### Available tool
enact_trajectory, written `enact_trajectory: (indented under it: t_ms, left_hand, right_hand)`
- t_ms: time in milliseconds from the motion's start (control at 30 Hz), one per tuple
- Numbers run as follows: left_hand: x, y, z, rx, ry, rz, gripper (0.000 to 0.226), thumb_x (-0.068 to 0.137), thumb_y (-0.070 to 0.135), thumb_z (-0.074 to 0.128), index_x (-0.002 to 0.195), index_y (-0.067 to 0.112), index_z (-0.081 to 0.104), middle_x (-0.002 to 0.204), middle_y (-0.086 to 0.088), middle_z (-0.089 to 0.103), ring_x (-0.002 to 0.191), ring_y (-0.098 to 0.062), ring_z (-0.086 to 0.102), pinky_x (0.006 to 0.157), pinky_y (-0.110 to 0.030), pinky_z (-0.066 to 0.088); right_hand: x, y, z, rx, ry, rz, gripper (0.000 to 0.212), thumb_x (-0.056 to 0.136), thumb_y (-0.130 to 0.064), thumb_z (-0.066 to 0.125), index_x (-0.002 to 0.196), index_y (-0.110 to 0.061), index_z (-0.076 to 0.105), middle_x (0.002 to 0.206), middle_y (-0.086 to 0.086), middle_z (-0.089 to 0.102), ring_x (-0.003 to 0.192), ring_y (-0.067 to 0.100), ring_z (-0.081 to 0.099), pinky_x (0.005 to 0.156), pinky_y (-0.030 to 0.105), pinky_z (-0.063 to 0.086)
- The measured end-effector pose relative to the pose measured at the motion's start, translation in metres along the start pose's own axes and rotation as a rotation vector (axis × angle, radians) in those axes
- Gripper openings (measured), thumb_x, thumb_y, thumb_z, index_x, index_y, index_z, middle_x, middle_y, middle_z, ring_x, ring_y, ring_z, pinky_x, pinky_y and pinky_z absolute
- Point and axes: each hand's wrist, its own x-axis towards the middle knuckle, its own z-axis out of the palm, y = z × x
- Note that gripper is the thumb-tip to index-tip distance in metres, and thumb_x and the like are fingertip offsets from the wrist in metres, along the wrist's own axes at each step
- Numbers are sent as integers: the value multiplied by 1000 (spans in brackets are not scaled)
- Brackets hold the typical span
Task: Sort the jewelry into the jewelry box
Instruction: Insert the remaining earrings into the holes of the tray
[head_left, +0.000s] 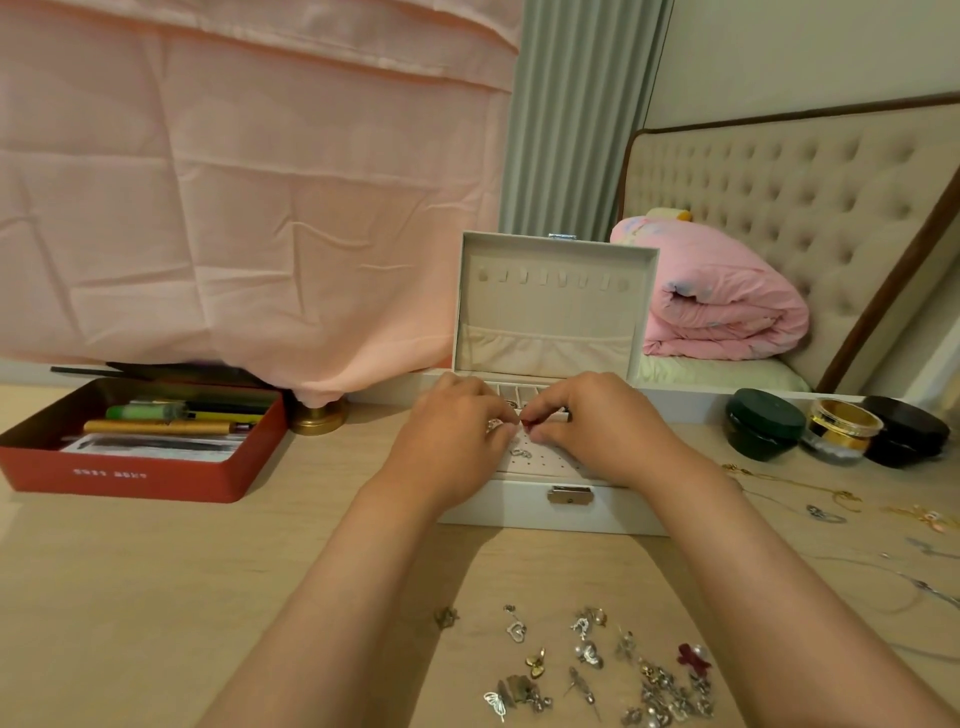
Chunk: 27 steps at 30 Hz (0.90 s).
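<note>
A white jewelry box (519, 506) stands open in the middle of the table, its lid (550, 301) upright. Both my hands hover over its tray. My right hand (597, 426) pinches a small dark red earring (527, 424) at the fingertips, and my left hand (452, 431) pinches it from the other side, with a ring on one finger. A silver earring (519, 453) sits on the perforated earring panel below. Several loose earrings (587, 660) lie on the table near me, among them a dark red one (693, 657).
A red tin (130, 480) with pens stands at the left. Two dark jars (763, 423) and a gold-banded jar (841, 428) stand at the right, with chains and necklaces (826, 512) spread in front of them. A brass lamp base (319, 415) sits behind.
</note>
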Motion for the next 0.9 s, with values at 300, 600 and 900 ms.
enact_trajectory:
  t_ms: [300, 600, 900]
  left_hand:
    - [0, -2, -1, -20, -38, -21, 23, 95, 31, 54, 107, 34, 73, 115, 7, 64, 112, -19, 47, 102, -40, 38]
    - [-1, -2, -2, -25, -33, -17, 22, 95, 33, 55, 107, 34, 73, 114, 7, 64, 114, -20, 47, 101, -39, 39]
    - [-1, 4, -6, -34, -10, 22, 23, 90, 38, 58, 106, 34, 73, 108, 6, 64, 112, -17, 47, 99, -40, 40]
  right_hand:
    - [-2, -4, -4, -168, 17, -74, 18, 88, -35, 73, 103, -44, 76, 103, -16, 75, 99, 9, 64, 74, 26, 41]
    - [0, -2, 0, -247, -20, -131, 20, 93, -39, 66, 110, -47, 73, 113, -18, 71, 106, 12, 62, 78, 27, 43]
    - [-7, -6, -8, -204, 4, -69, 17, 91, -37, 62, 99, -44, 75, 86, -20, 66, 92, 10, 61, 72, 28, 41]
